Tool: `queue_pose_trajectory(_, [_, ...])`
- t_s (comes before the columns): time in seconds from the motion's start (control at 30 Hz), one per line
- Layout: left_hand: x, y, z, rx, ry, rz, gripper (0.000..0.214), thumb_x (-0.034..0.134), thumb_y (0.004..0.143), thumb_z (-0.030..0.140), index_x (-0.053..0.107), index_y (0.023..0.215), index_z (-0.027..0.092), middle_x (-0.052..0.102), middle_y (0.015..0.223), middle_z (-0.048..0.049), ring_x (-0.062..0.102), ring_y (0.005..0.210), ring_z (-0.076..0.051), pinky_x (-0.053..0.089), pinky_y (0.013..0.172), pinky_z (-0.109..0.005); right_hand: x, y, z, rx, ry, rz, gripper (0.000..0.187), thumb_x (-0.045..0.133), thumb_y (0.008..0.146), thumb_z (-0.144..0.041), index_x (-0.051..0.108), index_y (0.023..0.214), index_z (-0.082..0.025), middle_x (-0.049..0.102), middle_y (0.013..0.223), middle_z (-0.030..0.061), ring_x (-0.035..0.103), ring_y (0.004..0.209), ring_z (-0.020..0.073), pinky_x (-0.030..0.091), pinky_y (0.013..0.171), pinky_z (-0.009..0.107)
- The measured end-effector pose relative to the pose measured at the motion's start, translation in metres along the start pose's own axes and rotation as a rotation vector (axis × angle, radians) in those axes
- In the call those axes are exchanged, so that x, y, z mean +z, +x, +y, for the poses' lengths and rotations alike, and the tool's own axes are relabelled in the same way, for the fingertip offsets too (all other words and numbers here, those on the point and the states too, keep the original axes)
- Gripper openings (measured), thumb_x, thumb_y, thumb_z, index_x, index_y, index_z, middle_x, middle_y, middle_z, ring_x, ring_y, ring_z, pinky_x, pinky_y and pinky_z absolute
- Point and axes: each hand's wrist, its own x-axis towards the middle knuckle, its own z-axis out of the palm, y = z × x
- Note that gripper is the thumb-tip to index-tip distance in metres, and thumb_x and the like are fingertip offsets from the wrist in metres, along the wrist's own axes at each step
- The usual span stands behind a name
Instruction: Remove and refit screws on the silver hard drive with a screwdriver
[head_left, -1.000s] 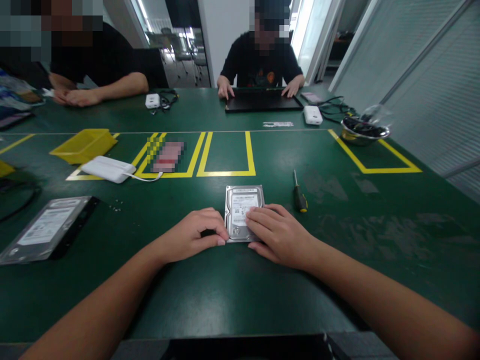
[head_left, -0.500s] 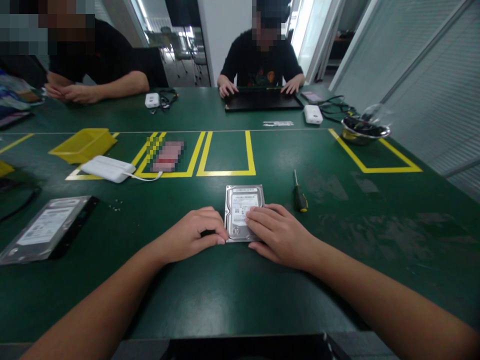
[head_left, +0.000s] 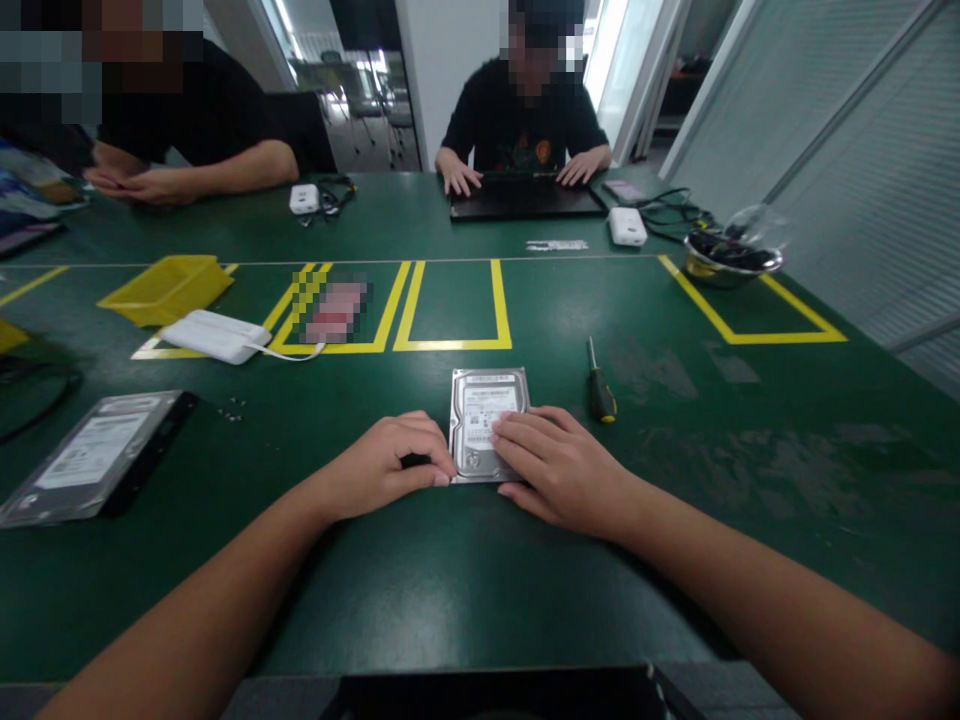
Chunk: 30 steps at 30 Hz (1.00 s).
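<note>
A silver hard drive (head_left: 487, 385) with a white label lies flat on the green table in front of me. My left hand (head_left: 397, 455) pinches its near left corner, thumb and fingertips together at the edge. Over its right side rests my right hand (head_left: 551, 460), fingers pressed together across the label and thumb by the near right corner. What the right fingers cover cannot be seen. To the right of the drive, a screwdriver (head_left: 601, 395) with a black and yellow handle points away from me.
Another hard drive (head_left: 97, 450) lies at left, near several small screws (head_left: 234, 408). Behind them are a white power bank (head_left: 217, 335) with a cable and a yellow bin (head_left: 169, 290). A metal bowl (head_left: 731, 265) stands far right. Two people sit across; one touches a black panel (head_left: 525, 197).
Both hands keep their places on the hard drive. Across the table, the person's hands have shifted slightly on the black panel.
</note>
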Motion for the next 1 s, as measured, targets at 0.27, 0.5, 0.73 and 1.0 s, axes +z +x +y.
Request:
queue_pose_trajectory(0.27, [0.0008, -0.0017, 0.0028, 0.009, 0.050, -0.002, 0.013, 0.060, 0.095, 0.027, 0.072, 0.092, 0.021, 0.071, 0.090, -0.0015, 0.061, 0.086, -0.014, 0.044, 0.083, -0.029, -0.0008, 0.0004, -0.0002, 0.000, -0.012, -0.004, 0.040, 0.052, 0.096, -0.037, 0.058, 0.126, -0.010, 0.062, 0.133, 0.0141, 0.053, 0.127, 0.0280, 0.040, 0.103, 0.046])
queue_pose_trajectory(0.5, [0.0020, -0.0016, 0.0060, 0.037, 0.099, 0.011, 0.013, 0.061, 0.095, 0.026, 0.072, 0.093, 0.020, 0.070, 0.089, -0.0017, 0.061, 0.085, -0.014, 0.044, 0.082, -0.029, -0.0006, 0.0001, 0.0006, 0.004, -0.013, -0.007, 0.040, 0.053, 0.096, -0.037, 0.057, 0.127, -0.010, 0.062, 0.134, 0.0144, 0.053, 0.127, 0.0282, 0.040, 0.103, 0.046])
queue_pose_trajectory(0.73, [0.0027, -0.0020, 0.0068, 0.031, 0.105, 0.017, 0.010, 0.063, 0.093, 0.026, 0.070, 0.091, 0.019, 0.069, 0.087, -0.0012, 0.060, 0.084, -0.014, 0.043, 0.080, -0.028, -0.0005, -0.0007, -0.0009, -0.001, -0.016, 0.001, 0.040, 0.054, 0.096, -0.037, 0.058, 0.125, -0.010, 0.063, 0.132, 0.0140, 0.054, 0.126, 0.0280, 0.040, 0.102, 0.046])
queue_pose_trajectory(1.0, [0.0022, -0.0023, 0.0050, 0.033, 0.098, 0.013, 0.011, 0.064, 0.093, 0.028, 0.069, 0.089, 0.019, 0.068, 0.088, -0.0008, 0.060, 0.084, -0.013, 0.043, 0.080, -0.027, 0.0000, -0.0004, -0.0009, 0.009, -0.025, -0.024, 0.040, 0.052, 0.097, -0.037, 0.058, 0.126, -0.011, 0.061, 0.135, 0.0128, 0.051, 0.129, 0.0275, 0.038, 0.104, 0.046])
